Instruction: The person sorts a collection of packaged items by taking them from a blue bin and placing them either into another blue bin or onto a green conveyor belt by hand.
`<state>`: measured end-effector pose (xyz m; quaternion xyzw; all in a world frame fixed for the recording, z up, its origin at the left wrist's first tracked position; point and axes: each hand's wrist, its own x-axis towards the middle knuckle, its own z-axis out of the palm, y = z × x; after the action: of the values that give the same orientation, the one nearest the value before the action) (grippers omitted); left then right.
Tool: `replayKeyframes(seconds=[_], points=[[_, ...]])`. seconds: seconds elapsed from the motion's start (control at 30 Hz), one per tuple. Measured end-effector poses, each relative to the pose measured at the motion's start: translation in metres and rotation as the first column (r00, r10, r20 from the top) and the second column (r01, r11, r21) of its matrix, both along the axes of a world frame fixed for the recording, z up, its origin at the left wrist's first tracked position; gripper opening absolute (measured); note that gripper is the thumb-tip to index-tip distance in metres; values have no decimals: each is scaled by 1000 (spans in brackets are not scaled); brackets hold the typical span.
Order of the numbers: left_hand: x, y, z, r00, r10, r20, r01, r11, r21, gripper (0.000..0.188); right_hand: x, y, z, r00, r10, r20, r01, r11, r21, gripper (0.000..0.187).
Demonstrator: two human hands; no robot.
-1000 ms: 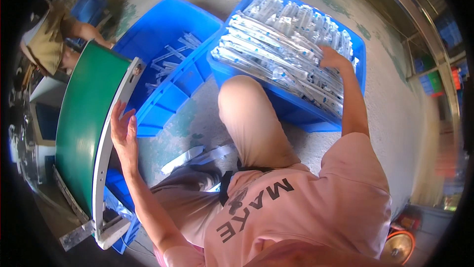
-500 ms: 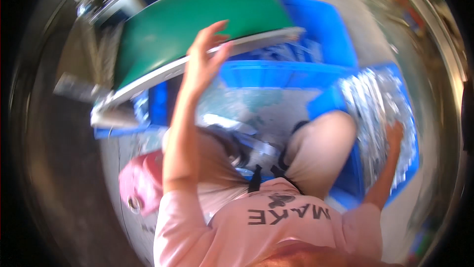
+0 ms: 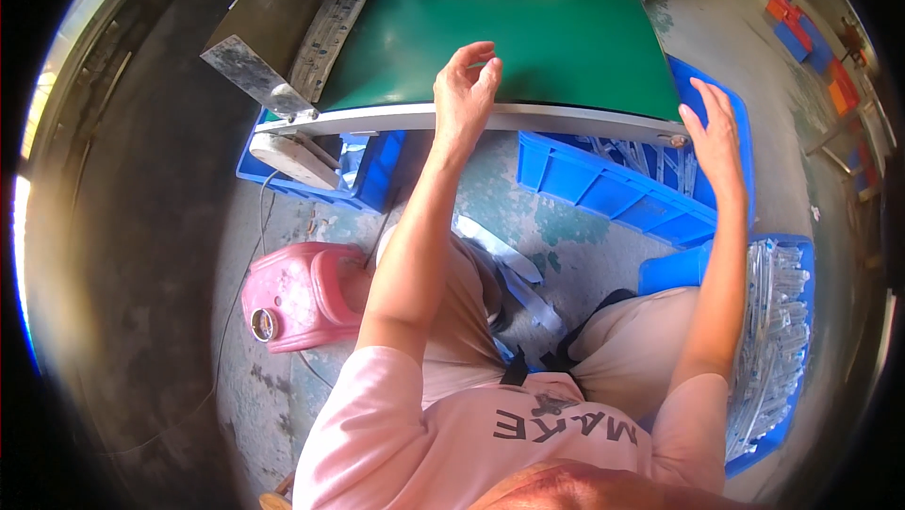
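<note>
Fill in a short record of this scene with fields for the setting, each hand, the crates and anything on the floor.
Setting: seated person facing a green conveyor belt
Left hand: raised over the belt's near edge, fingers loosely curled, holding nothing visible
Right hand: open, above the blue crate under the belt's end
Second crate: at the person's right, full of clear packaged pieces
Floor: pink plastic jug on its side, left of the knees
</note>
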<state>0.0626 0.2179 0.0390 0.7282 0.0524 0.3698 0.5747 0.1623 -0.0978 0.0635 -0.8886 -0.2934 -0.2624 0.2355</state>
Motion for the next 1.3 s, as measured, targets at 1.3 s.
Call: replayKeyframes(seconds=[1.3], points=[[22, 119, -44, 672, 729, -131, -323, 447, 834, 26, 119, 128, -12, 859, -385, -339, 320, 919, -231, 58]])
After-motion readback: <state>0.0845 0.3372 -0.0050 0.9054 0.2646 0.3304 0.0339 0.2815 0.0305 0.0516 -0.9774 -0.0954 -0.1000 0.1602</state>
